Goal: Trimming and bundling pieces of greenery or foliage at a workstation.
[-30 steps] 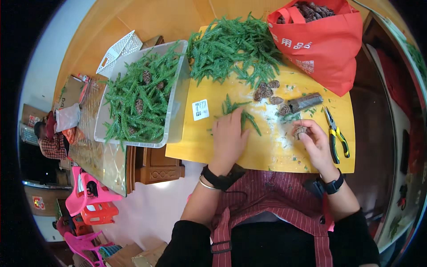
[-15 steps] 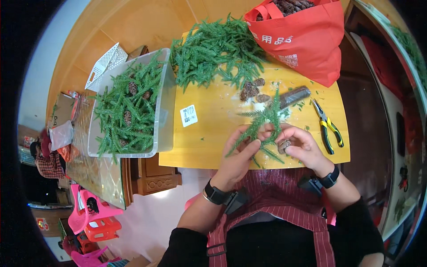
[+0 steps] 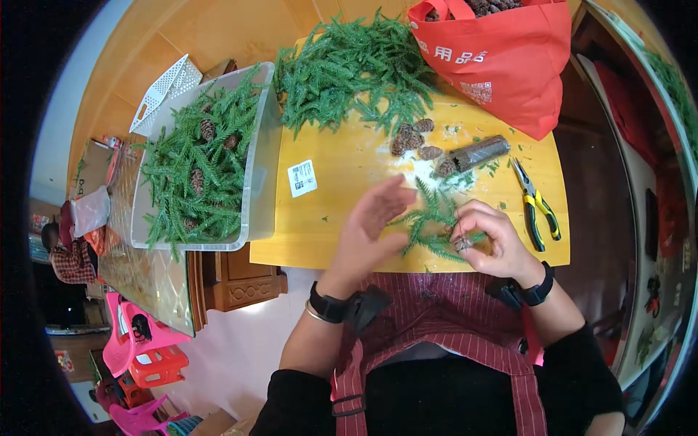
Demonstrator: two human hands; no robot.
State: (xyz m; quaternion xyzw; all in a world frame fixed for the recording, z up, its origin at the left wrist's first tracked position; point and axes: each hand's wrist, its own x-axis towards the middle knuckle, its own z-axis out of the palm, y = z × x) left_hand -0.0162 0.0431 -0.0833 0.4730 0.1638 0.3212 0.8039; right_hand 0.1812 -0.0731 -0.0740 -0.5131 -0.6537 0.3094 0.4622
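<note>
Right hand [image 3: 502,241] pinches cone [image 3: 463,243], green sprig [image 3: 435,215] left of its fingertips; left hand [image 3: 366,234], fingers apart. Best keep pinch steady.

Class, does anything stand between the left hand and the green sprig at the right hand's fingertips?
Nothing visible does. The open left hand is just left of the green sprig; whether they touch is unclear. The loose pine cones lie beyond them, and the pliers lie right of the right hand, outside that gap.

two hands [image 3: 369,236], one red bag [image 3: 509,69], one tub [image 3: 264,171]
</note>
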